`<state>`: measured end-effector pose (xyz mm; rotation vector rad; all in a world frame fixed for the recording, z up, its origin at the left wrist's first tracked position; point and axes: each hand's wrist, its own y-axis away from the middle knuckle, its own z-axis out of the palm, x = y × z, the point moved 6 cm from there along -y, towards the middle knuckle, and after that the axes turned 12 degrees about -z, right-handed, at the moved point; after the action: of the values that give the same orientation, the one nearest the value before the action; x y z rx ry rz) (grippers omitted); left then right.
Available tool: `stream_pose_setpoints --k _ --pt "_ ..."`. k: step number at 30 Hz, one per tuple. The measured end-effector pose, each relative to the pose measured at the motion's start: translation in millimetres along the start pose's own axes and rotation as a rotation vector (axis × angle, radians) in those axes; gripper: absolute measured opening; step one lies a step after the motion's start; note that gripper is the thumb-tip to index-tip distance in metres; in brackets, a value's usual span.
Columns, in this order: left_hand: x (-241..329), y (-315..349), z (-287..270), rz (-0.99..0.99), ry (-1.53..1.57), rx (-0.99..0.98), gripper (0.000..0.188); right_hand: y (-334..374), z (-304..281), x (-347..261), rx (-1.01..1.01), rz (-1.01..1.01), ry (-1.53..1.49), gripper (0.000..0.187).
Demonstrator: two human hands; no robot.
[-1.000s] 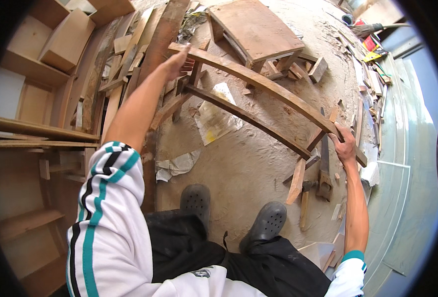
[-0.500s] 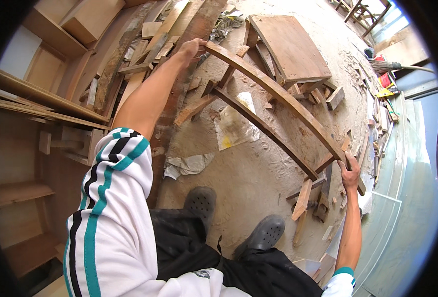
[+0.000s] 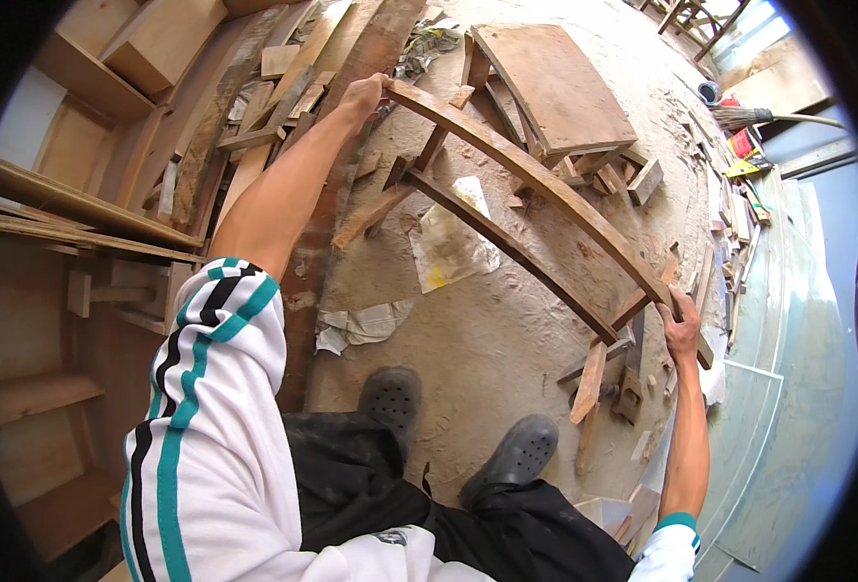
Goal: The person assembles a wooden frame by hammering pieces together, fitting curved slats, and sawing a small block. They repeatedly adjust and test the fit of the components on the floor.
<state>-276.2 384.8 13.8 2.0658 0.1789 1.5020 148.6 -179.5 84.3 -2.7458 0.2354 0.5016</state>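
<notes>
A long brown wooden rail [image 3: 535,175] runs slantwise from the upper middle to the right. My left hand [image 3: 364,97] is closed around its far left end. Toward the near right end, my right hand [image 3: 680,325] grips the same rail, thumb and fingers wrapped over it. A darker, thinner wooden bar [image 3: 506,247] lies below and roughly parallel to the rail. Short crosspieces reach from this bar to beneath the rail near both ends; whether they are joined to the rail I cannot tell. Angled wooden legs [image 3: 589,383] show under the right end.
A low wooden stand with a flat board top [image 3: 555,92] stands beyond the rail. At left are a thick plank [image 3: 317,233], scrap wood and open wooden cabinets [image 3: 36,388]. Stained paper [image 3: 453,238] lies on the floor. Glass sheets [image 3: 768,427] and a broom [image 3: 739,116] are at right.
The view has shifted slightly, so the scene sits a little farther left. Both hands keep their hold on the rail, which looks nearly still.
</notes>
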Motion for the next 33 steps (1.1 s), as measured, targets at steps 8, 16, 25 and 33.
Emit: stream_pose_setpoints --k 8,16,25,33 --pt "9.7 10.6 12.9 0.251 -0.274 0.135 0.046 1.5 -3.0 2.0 0.011 -0.027 0.004 0.036" --pt "46.6 55.0 52.6 0.495 -0.788 0.425 0.059 0.0 -1.3 5.0 -0.009 0.023 -0.002 0.038" --pt "48.7 67.9 91.2 0.263 -0.92 0.344 0.049 -1.8 -5.2 -3.6 0.038 -0.057 0.018 0.039" --pt "44.0 34.0 96.1 0.295 -0.887 0.314 0.058 -2.1 -4.1 1.6 0.025 -0.025 0.039 0.038"
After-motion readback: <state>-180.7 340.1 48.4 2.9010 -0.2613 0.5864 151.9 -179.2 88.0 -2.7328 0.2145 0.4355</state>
